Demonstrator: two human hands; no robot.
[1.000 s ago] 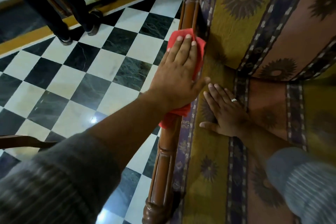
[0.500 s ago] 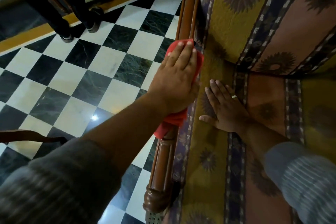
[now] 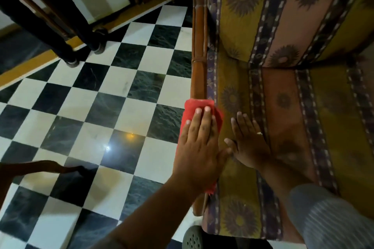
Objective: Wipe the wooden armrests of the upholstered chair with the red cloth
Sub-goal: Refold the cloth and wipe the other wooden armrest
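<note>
The upholstered chair point(image 3: 283, 91) has patterned yellow, pink and purple fabric. Its left wooden armrest point(image 3: 199, 50) runs from top to bottom just left of the seat. A red cloth point(image 3: 194, 110) is draped over the armrest's near half. My left hand point(image 3: 197, 147) lies flat on the cloth, fingers together, pressing it onto the wood. Beside it, my right hand point(image 3: 248, 141) rests palm down on the seat cushion with fingers spread and a ring on one finger. The chair's other armrest is out of view.
A black and white checkered floor point(image 3: 97, 107) lies left of the chair. Dark furniture legs point(image 3: 68, 54) stand at the far left. A curved wooden piece point(image 3: 40, 167) juts in at the left edge. A dark perforated shoe point(image 3: 193, 237) shows at the bottom.
My left hand has slid the red cloth along the armrest toward its near end. The view has shifted, showing more of the armrest beyond the cloth. My right hand stays on the seat.
</note>
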